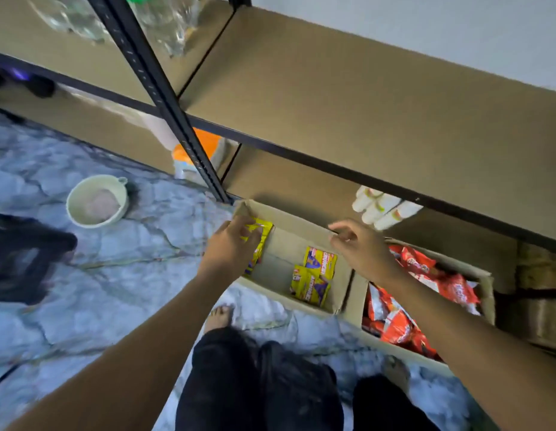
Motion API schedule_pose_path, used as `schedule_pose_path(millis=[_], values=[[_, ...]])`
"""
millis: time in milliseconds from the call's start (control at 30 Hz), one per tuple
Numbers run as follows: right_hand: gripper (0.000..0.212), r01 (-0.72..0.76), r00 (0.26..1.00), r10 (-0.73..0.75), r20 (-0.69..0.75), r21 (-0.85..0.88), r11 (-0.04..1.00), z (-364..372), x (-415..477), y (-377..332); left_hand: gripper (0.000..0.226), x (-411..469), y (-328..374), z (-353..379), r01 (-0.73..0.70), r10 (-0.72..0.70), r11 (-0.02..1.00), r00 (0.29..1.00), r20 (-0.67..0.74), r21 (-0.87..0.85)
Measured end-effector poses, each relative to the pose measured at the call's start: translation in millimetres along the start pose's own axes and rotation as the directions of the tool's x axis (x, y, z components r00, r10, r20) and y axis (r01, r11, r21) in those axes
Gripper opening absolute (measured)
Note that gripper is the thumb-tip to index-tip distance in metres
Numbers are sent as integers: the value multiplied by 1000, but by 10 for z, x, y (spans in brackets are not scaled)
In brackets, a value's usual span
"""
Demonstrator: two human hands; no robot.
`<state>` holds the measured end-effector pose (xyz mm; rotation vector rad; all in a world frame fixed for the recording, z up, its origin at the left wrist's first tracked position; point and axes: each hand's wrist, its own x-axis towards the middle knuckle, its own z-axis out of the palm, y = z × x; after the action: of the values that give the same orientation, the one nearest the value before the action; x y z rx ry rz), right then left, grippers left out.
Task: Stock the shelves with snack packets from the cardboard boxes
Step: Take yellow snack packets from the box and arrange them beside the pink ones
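Packet (pixel 265 229) perhaps half-hidden under left hand (pixel 230 245)
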<state>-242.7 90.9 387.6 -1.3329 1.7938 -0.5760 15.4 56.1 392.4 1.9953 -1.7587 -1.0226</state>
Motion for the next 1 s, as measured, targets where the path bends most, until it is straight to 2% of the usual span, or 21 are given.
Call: schedule_pose_path(millis=[100, 233, 333, 533, 633, 800, 900, 1000], values=[[17, -60, 997, 60, 49, -15, 998, 221, 71, 289, 28, 77, -323, 245, 87, -88, 996, 993, 74, 14], [15, -140, 987, 141, 78, -17, 990, 629, 268, 719, 28, 306, -764, 660, 184, -185, 983, 978, 94, 22], [14, -207, 975, 207, 84, -8, 978, 969, 483, 1079, 30, 550, -1075, 1015, 199, -210, 976, 970, 126, 93], [9, -374, 924, 367, 106, 54, 926, 1829, 931, 2018, 31, 1098, -1883, 1860, 244, -264, 961, 949, 173, 128], [14, -419, 903, 412, 119, 47, 907, 2212, 1089, 2483, 32, 1350, -2293, 2261, 257, -295, 947, 935, 199, 194], [17, -406, 886, 432, 168, -169, 898, 2618, 1350, 3174, 31, 1743, -2825, 2728, 295, -342, 919, 927, 156, 262], [17, -363, 873, 434, 223, -295, 884, 2744, 1443, 3514, 35, 1926, -3037, 2943, 354, -409, 897, 892, 193, 265], [27, -353, 844, 467, 265, -383, 854, 2832, 1497, 3764, 37, 2053, -3181, 3099, 362, -417, 891, 891, 180, 276]])
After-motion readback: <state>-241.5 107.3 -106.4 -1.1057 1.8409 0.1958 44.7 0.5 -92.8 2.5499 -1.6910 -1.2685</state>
